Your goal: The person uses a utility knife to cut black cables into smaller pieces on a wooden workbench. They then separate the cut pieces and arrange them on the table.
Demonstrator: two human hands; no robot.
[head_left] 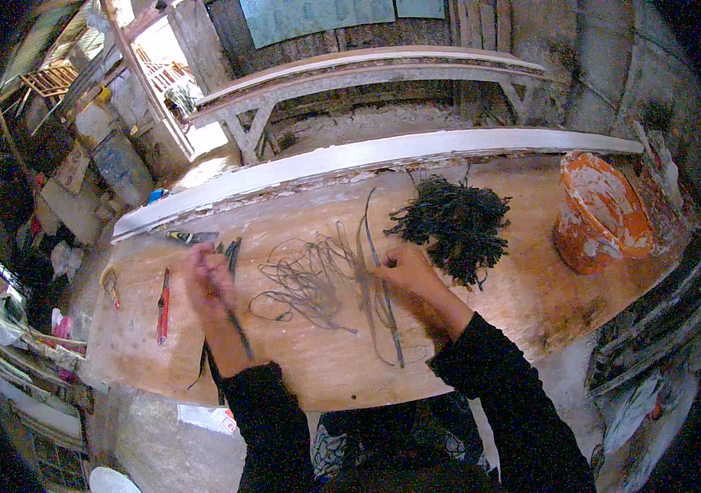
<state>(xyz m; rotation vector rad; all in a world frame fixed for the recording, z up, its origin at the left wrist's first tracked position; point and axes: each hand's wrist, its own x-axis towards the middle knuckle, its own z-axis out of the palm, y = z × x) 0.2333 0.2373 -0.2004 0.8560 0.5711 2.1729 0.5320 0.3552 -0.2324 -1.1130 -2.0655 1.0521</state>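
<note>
Curling inward, the right hand [409,275] touches a long dark strip [390,318].

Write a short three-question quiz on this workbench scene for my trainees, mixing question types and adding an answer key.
1. Multiple choice: which of the person's hands is nearer the black bundle? A) left B) right
2. True or false: the black bundle lies between the tangled string and the orange bucket.
3. Fill in the blank: the red tool lies to the person's ____ of the tangled string.

Key:
1. B: the right hand is just beside it.
2. True.
3. Left.
</note>
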